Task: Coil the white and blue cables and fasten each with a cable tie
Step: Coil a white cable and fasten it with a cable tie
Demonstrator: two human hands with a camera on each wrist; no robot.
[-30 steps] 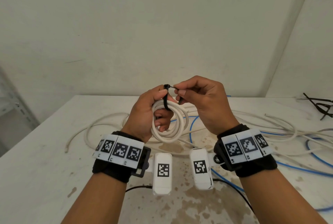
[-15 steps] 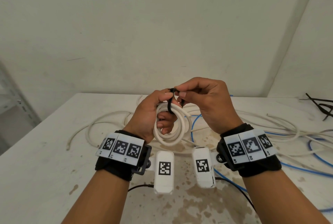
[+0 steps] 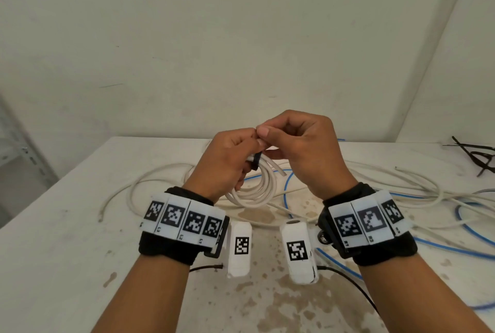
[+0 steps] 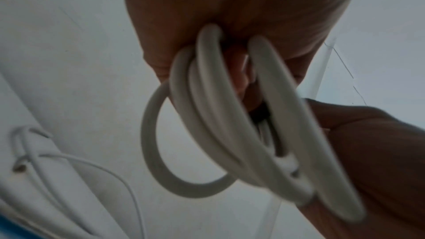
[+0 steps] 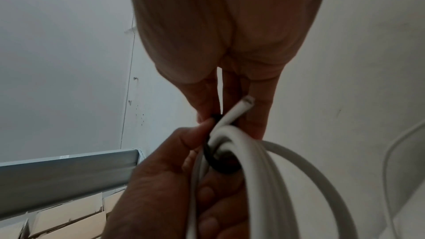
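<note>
Compared with one second earlier, both hands have dropped slightly and drawn together, and the loop of the black cable tie (image 3: pixel 255 161), formerly open above the coil, now sits close around it. Left hand (image 3: pixel 225 161): fingers curled through and around the coiled white cable (image 3: pixel 254 193), held clear above the table (image 3: pixel 53 252); in the left wrist view the turns (image 4: pixel 230 115) fan out from the palm. Right hand (image 3: pixel 300 150): thumb and forefinger pressed together at the 12 o'clock point of the coil, apparently pinching the tie's tail, though the tail itself is hidden between the fingertips. In the right wrist view the tie (image 5: pixel 220 163) wraps the bundle just below the cable's cut end (image 5: pixel 246 102), which juts toward 1 o'clock. Loose white cable (image 3: pixel 160 172) lies on the table at 9 o'clock of the hands; blue cable (image 3: pixel 476 228) trails at 3 to 4 o'clock; spare black ties (image 3: pixel 479 155) lie at 2 o'clock near the far right edge.
</note>
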